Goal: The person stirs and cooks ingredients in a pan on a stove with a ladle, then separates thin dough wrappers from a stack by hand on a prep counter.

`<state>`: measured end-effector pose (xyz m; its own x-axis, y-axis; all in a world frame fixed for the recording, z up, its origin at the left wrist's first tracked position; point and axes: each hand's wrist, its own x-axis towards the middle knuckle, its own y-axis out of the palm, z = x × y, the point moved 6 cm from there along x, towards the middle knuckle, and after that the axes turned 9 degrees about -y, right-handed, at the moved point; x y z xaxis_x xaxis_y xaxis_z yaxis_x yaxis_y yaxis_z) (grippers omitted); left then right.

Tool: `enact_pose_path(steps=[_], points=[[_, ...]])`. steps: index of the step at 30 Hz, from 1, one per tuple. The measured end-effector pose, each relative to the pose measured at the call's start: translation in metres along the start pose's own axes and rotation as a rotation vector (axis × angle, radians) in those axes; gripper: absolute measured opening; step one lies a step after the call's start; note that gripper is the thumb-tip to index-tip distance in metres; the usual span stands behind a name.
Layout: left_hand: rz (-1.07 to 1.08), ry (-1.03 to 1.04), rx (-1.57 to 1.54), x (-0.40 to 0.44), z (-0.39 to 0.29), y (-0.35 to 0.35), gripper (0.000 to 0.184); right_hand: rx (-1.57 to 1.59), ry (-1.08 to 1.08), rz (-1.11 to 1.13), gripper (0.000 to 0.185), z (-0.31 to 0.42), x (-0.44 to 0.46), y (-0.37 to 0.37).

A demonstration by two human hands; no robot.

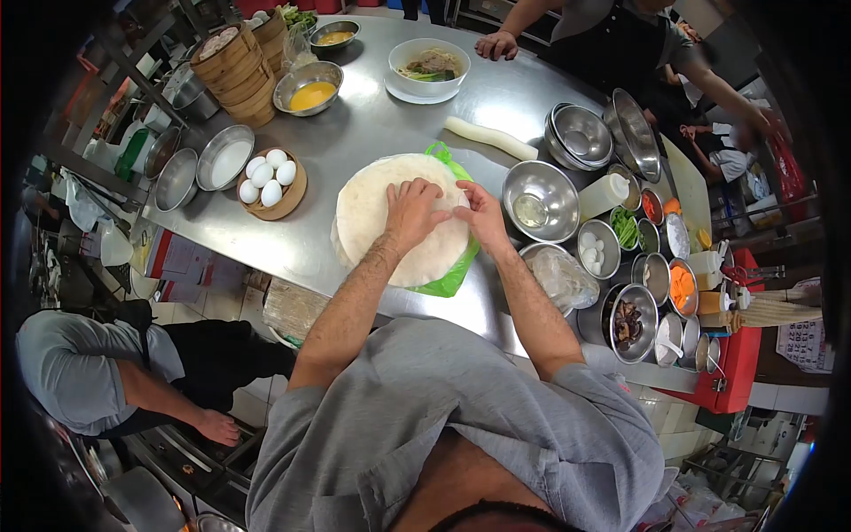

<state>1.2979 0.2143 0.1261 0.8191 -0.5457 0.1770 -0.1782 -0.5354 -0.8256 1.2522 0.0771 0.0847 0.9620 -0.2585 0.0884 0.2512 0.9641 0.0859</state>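
Observation:
A stack of round, pale, thin dough sheets (381, 191) lies on a bright green plastic bag (454, 277) at the middle of the steel table. My left hand (413, 215) rests on top of the stack, palm down with its fingers spread. At the right edge, my right hand (484, 218) pinches the rim of a dough sheet between thumb and fingers. How many layers it grips is hidden. Behind the stack lies a long white dough roll (490, 138). A steel bowl (541, 202) with a little clear liquid stands just right of my right hand.
To the left, eggs (268, 177) sit in a bamboo basket near a bowl of white powder (226, 158). Beaten egg (312, 94) and a noodle bowl (429, 71) stand farther back. Several ingredient bowls crowd the right, including mushrooms (628, 324). Co-workers stand left (89, 372) and back right (612, 44).

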Motion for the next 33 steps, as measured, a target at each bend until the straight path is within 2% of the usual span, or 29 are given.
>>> enact_pose_path(steps=[4, 6, 10, 12, 18, 27, 33], points=[[-0.034, 0.064, -0.015, 0.002, -0.001, 0.008, 0.033, 0.03, -0.043, -0.032, 0.055, -0.002, -0.005, 0.0], [-0.185, 0.198, -0.035, 0.0, -0.007, 0.003, 0.025, 0.027, -0.031, -0.054, 0.057, -0.003, -0.006, 0.0], [-0.18, 0.272, 0.023, 0.001, -0.005, 0.006, 0.02, -0.021, 0.025, -0.082, 0.058, 0.001, -0.007, 0.002], [-0.178, 0.371, 0.125, 0.0, -0.01, 0.006, 0.016, -0.008, 0.012, -0.081, 0.058, -0.004, -0.006, 0.001], [-0.195, 0.498, 0.184, 0.0, -0.01, 0.009, 0.018, -0.018, 0.036, -0.081, 0.057, -0.001, -0.005, -0.001], [-0.208, 0.552, 0.224, 0.003, -0.011, 0.013, 0.016, 0.005, 0.026, -0.07, 0.057, -0.003, -0.009, 0.0], [-0.279, 0.498, 0.173, 0.005, -0.013, 0.01, 0.012, -0.021, 0.025, -0.082, 0.056, -0.003, -0.008, 0.0]])
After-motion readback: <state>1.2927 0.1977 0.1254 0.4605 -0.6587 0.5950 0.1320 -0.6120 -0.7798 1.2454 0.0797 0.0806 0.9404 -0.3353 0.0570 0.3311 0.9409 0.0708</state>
